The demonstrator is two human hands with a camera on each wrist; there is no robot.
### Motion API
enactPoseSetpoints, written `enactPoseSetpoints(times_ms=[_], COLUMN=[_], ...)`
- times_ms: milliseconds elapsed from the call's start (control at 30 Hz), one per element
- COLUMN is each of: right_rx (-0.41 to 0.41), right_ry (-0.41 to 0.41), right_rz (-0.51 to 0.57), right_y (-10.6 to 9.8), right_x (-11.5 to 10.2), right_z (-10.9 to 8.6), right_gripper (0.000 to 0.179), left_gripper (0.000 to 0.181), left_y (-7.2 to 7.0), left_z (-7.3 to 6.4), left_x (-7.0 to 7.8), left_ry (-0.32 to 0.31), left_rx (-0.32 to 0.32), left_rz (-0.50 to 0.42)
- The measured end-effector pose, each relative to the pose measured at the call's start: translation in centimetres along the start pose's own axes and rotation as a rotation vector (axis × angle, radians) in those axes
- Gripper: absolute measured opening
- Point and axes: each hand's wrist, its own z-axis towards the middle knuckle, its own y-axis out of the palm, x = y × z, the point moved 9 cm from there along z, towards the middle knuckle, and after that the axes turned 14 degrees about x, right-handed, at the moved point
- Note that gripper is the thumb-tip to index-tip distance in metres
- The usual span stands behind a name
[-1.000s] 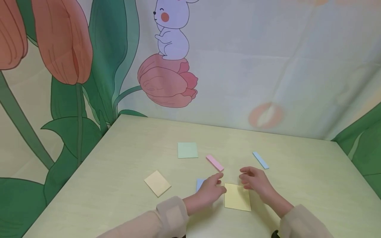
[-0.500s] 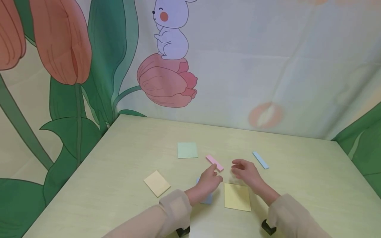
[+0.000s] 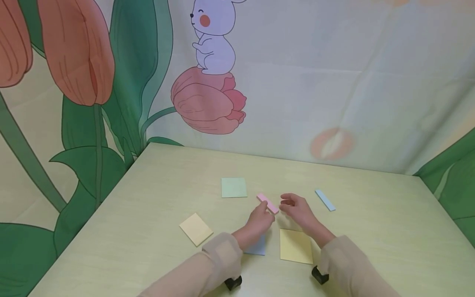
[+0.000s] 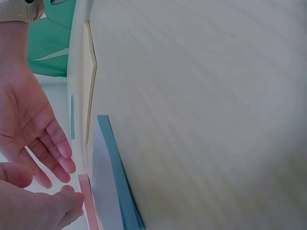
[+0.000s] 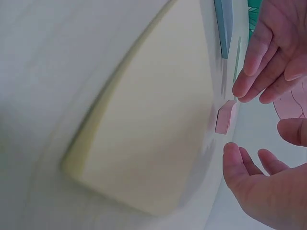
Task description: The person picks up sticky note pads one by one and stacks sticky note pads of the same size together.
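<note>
A narrow pink sticky note pad (image 3: 272, 207) lies slantwise mid-table, between my two hands. My left hand (image 3: 258, 220) reaches over the blue square sticky note pad (image 3: 256, 247), a fingertip overlapping the pink strip in the head view. Just off the pink strip's near right end is my right hand (image 3: 298, 209), its fingers loosely bent. In the right wrist view, the pink pad (image 5: 225, 117) shows beyond the gap between the right hand (image 5: 264, 182) and the left hand (image 5: 280, 52). Neither hand grips anything. A yellow square pad (image 3: 296, 246) lies below the right wrist.
A green square pad (image 3: 233, 187) lies farther back, left of the pink strip. An orange-cream pad (image 3: 196, 229) sits to the left, turned cornerwise. At the right is a narrow blue pad (image 3: 325, 200). A printed curtain (image 3: 278, 103) hangs behind the table (image 3: 167, 177).
Both hands have moved forward to the pink pad, the right also going left. More of the blue square pad's near edge shows now. The pads have stayed in place.
</note>
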Motion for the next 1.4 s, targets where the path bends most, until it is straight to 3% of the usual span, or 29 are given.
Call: enactPoseSetpoints(times_ms=[400, 733, 1000, 1233, 1400], right_rx=[0.089, 0.098, 0.093, 0.096, 0.085], right_ry=[0.059, 0.1, 0.121, 0.136, 0.134], right_rz=[0.089, 0.121, 0.128, 0.096, 0.071], right_y=[0.8, 1.4, 1.4, 1.4, 1.3], right_x=[0.8, 1.4, 1.7, 2.0, 2.1], right_z=[1.5, 1.6, 1.6, 1.6, 1.6], right_gripper=[0.037, 0.038, 0.036, 0.034, 0.034], left_gripper=[0.061, 0.054, 0.042, 0.056, 0.057], left_y=[0.6, 0.7, 0.7, 1.1, 1.3], left_z=[0.7, 1.1, 1.3, 1.2, 1.0], left_x=[-0.6, -0.7, -0.6, -0.8, -0.7], left_ry=[-0.075, -0.052, -0.03, -0.052, -0.057], left_rx=[-0.001, -0.007, 0.002, 0.0, -0.014], left_rz=[-0.056, -0.084, -0.047, -0.022, -0.033])
